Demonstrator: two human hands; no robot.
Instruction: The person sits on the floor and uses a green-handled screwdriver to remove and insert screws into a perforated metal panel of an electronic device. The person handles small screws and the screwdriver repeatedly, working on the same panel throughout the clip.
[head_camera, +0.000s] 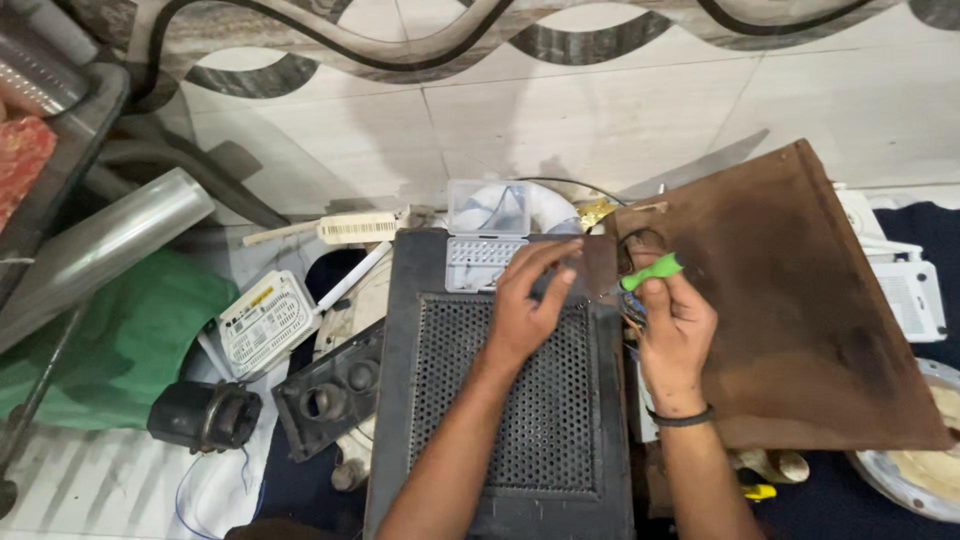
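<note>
The person is kneeling or sitting over a dark metal case with a perforated top, which is lying on the tiled floor. The left hand is resting on the upper part of the case, its fingers pressed lightly together and curling around a small dark metal flap at the case's top right corner. The right hand is sitting just right of the case, wearing a black band at the wrist, and is pinching a green-handled screwdriver between thumb and fingers; the handle is pointing up and right, and its tip is hidden near the flap, so whether it is touching the flap cannot be told. A bundle of coloured wires is showing at the case's right edge, under the right hand. A rusty brown metal panel is leaning to the right of the case. Just above the case a small clear plastic box is lying open. To the left of the case are lying a white router, a black motor part, a green cloth and a shiny metal pipe.
</note>
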